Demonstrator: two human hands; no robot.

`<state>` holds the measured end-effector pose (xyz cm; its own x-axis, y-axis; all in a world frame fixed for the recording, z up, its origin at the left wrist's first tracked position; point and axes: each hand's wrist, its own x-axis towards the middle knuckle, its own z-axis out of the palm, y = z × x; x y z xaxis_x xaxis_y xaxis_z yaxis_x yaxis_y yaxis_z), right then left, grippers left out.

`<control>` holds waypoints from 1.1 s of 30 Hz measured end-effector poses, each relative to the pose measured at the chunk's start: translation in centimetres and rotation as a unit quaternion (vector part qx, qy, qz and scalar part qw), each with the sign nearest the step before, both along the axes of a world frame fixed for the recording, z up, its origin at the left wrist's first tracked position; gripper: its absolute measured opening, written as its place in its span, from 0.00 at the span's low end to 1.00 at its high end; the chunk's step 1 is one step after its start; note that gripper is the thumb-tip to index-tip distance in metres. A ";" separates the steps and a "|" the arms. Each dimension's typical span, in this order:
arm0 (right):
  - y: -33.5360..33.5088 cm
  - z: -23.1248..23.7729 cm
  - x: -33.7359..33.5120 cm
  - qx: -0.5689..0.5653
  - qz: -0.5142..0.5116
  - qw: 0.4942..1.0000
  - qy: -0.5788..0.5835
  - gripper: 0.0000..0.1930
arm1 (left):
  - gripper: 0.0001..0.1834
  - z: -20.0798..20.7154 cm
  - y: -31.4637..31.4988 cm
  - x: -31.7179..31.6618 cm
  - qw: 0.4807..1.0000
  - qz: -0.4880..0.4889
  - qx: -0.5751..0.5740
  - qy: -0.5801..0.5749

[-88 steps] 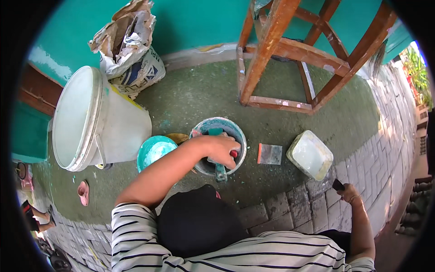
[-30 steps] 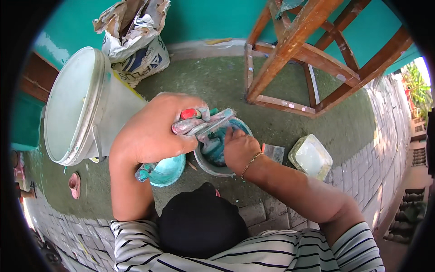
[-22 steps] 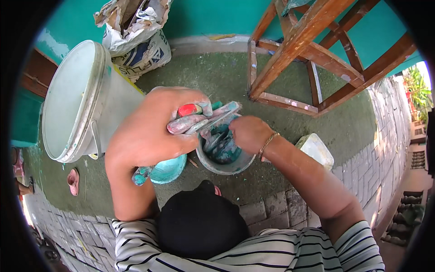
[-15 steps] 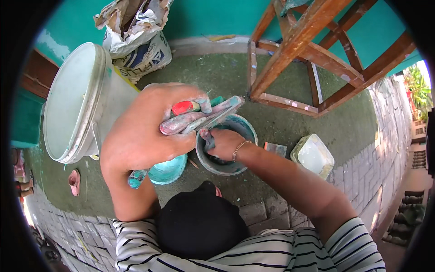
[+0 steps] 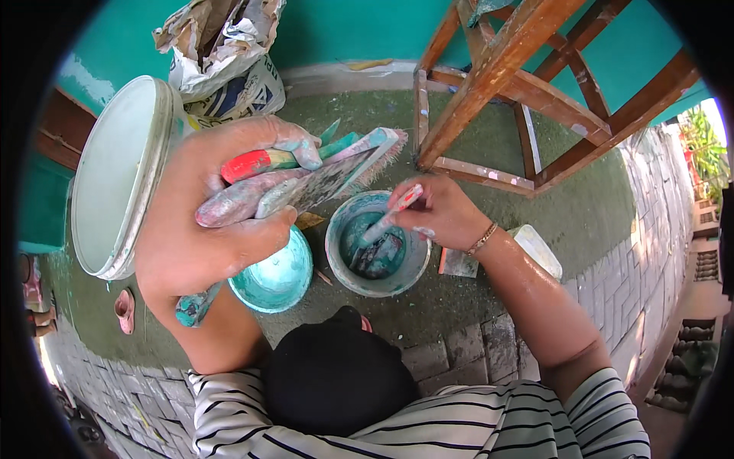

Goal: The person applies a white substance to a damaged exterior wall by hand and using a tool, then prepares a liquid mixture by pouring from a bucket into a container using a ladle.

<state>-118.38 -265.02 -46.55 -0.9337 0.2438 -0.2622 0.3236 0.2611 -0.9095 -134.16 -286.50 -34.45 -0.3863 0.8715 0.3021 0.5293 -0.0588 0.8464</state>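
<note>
Right hand (image 5: pixel 440 214) has moved in from the floor, now gripping a brush (image 5: pixel 382 223) dipped into the paint pot (image 5: pixel 376 252); left hand (image 5: pixel 210 229) clutches a bundle of brushes (image 5: pixel 306 172) above.

Teal paint, red handles, bare wood

The paint pot (image 5: pixel 376 252) is grey outside, smeared teal within; at its 9 o'clock a bright turquoise bowl (image 5: pixel 273 271). The brush handle (image 5: pixel 256 162) at 11 o'clock is red, its bristles (image 5: pixel 382 157) pinkish. White bucket (image 5: pixel 122 172) further at 9; reddish-brown wooden frame (image 5: pixel 505 69) at 1; black-and-white striped shirt (image 5: pixel 428 428) at 6
</note>
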 end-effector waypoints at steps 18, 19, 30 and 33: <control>-0.9 -2.9 -1.5 0.203 0.097 0.971 0.083 0.17 | 0.27 -0.2 -1.1 -0.6 0.998 0.000 -0.060 -0.030; -0.8 -2.4 -1.5 0.235 0.134 0.960 0.070 0.18 | 0.27 -0.5 -1.1 -0.7 0.999 -0.004 -0.036 -0.023; -5.0 -7.6 -3.8 0.357 0.155 0.911 -0.139 0.09 | 0.25 -0.6 -0.6 -0.7 0.994 -0.017 -0.087 -0.057; -5.3 -6.7 -3.5 0.329 0.234 0.868 -0.289 0.12 | 0.25 -0.7 -0.9 -0.7 0.992 -0.017 -0.100 -0.077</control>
<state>-121.88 -270.34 -53.29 -0.7296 0.1467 -0.6679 0.3942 0.8883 -0.2355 -134.82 -287.42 -35.13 -0.3838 0.9214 0.0608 0.3937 0.1037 0.9134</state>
